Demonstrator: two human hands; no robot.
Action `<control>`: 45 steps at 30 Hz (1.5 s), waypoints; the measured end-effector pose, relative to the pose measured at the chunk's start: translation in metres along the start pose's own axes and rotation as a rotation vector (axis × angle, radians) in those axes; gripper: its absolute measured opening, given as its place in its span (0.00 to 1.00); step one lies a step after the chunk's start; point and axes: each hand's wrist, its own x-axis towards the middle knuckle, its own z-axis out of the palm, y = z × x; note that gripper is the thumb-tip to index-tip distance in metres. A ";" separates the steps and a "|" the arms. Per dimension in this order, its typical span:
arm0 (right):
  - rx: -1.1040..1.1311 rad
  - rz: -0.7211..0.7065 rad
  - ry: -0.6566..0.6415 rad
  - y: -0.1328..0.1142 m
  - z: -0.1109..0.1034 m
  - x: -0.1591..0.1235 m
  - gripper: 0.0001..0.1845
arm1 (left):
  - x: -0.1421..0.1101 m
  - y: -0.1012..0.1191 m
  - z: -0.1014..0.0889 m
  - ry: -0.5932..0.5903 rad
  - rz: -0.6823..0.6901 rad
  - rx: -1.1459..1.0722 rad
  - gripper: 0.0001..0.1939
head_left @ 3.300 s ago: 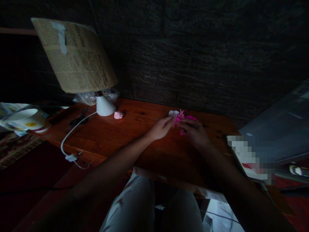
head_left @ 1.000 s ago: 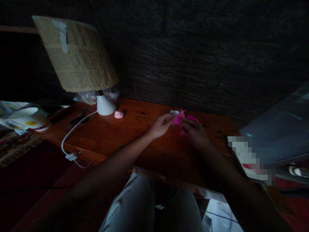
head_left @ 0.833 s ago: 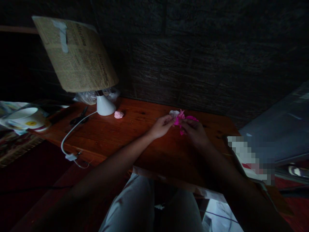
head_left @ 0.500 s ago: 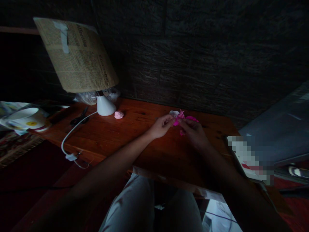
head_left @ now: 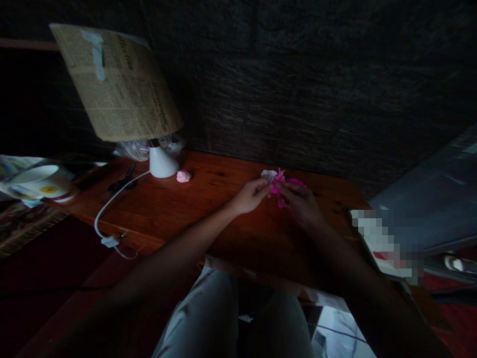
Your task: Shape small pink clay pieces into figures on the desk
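Over the wooden table (head_left: 231,238), my left hand (head_left: 249,197) and my right hand (head_left: 303,201) meet with fingertips pinched on a bright pink, petal-like piece (head_left: 275,189). Its material is too small and dim to make out. Just behind the fingers is a lighter pink ruffled piece (head_left: 280,175), with a white ruffled piece (head_left: 269,174) to its left. More magenta (head_left: 297,182) shows behind my right hand; whether it joins the held piece I cannot tell. A pale pink lump (head_left: 183,176) lies apart, beside the lamp.
A lamp with a newsprint shade (head_left: 115,89) and white base (head_left: 162,163) stands at the left. Its white cord (head_left: 101,214) drops over the front edge. Scissors (head_left: 124,181) and a white bowl (head_left: 42,181) lie farther left. A pixelated flat object (head_left: 383,246) is at the right.
My hands stay pinched together in nearly the same place. The pink piece and the fingers have shifted only slightly, and the view has tilted a little.
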 end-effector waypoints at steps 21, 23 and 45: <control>-0.061 -0.070 -0.012 0.005 -0.005 0.002 0.19 | 0.000 -0.007 0.002 -0.024 0.079 0.053 0.17; -0.084 -0.093 -0.007 0.005 -0.005 0.001 0.19 | 0.001 -0.008 0.003 -0.049 0.071 -0.004 0.18; -0.035 -0.142 0.044 0.003 0.003 -0.001 0.15 | 0.001 -0.001 0.006 -0.066 0.041 -0.208 0.19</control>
